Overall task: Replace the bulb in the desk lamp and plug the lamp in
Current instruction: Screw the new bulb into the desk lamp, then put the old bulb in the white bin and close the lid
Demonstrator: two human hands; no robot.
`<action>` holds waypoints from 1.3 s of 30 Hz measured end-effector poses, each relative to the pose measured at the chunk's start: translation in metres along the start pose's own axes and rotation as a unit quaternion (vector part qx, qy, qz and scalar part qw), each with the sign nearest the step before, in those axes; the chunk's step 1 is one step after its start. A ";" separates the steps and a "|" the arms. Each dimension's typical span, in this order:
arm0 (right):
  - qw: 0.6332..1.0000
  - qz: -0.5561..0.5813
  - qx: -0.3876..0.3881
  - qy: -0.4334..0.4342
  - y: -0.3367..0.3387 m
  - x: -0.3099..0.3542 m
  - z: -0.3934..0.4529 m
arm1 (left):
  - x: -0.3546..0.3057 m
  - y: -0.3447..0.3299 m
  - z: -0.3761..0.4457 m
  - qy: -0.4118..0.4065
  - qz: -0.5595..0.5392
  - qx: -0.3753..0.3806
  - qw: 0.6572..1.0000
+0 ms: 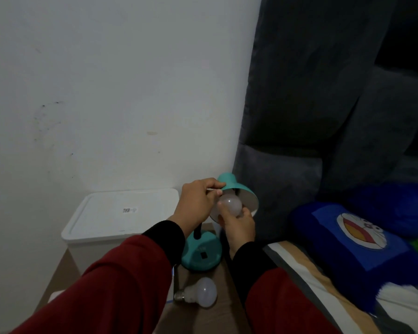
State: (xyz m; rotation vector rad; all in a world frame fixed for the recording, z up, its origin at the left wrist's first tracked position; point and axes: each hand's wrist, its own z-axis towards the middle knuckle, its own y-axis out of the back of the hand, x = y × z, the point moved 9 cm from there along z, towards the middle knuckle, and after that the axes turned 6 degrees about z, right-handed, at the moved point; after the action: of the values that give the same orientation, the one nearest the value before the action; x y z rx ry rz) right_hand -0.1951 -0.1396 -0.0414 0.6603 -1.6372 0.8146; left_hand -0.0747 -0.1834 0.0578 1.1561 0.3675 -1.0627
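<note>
A teal desk lamp stands on a brown surface beside the bed, its round base (201, 254) behind my arms. My left hand (196, 203) pinches the rim of the teal lamp shade (237, 186), which tilts toward me. My right hand (238, 225) grips a white bulb (231, 204) from below at the mouth of the shade; its screw end is hidden inside the shade. A second white bulb (198, 296) lies on its side on the brown surface, metal screw base pointing left. No plug or cord is visible.
A white lidded box (121, 213) stands left of the lamp against the white wall. A dark grey padded headboard (299, 104) rises on the right. The bed holds a blue cartoon pillow (362, 232) and a striped sheet (307, 273).
</note>
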 end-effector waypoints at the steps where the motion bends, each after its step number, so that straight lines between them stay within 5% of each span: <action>1: 1.000 -0.023 0.001 0.002 0.002 0.002 0.000 | -0.001 0.000 0.000 -0.001 0.002 0.002 1.000; 5: 0.987 -0.163 0.008 0.006 0.011 0.016 -0.001 | -0.001 0.002 -0.004 0.000 0.020 0.019 1.000; 13: 0.893 -0.440 0.093 0.018 0.012 0.038 -0.022 | 0.022 0.025 -0.028 0.088 0.183 0.083 0.976; 19: 0.757 -0.622 0.197 0.036 -0.005 0.039 -0.053 | 0.046 0.052 -0.065 0.124 0.377 0.183 0.899; 24: 0.642 -0.708 0.286 0.073 -0.036 0.035 -0.089 | 0.056 0.098 -0.095 0.151 0.459 0.186 0.856; 27: 0.603 -0.724 0.314 0.119 -0.060 0.034 -0.107 | 0.065 0.126 -0.108 0.148 0.511 0.177 0.828; 32: 0.646 -0.662 0.337 0.177 -0.095 0.020 -0.118 | 0.094 0.159 -0.125 0.147 0.557 0.148 0.804; 39: 0.727 -0.566 0.288 0.260 -0.122 -0.018 -0.094 | 0.164 0.157 -0.127 0.159 0.490 0.101 0.851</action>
State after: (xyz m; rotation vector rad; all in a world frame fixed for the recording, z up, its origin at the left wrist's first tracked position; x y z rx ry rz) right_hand -0.0410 -0.1383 -0.0272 1.4890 -0.2232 0.4585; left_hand 0.1697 -0.1512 -0.0248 1.4603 -0.1135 -0.0009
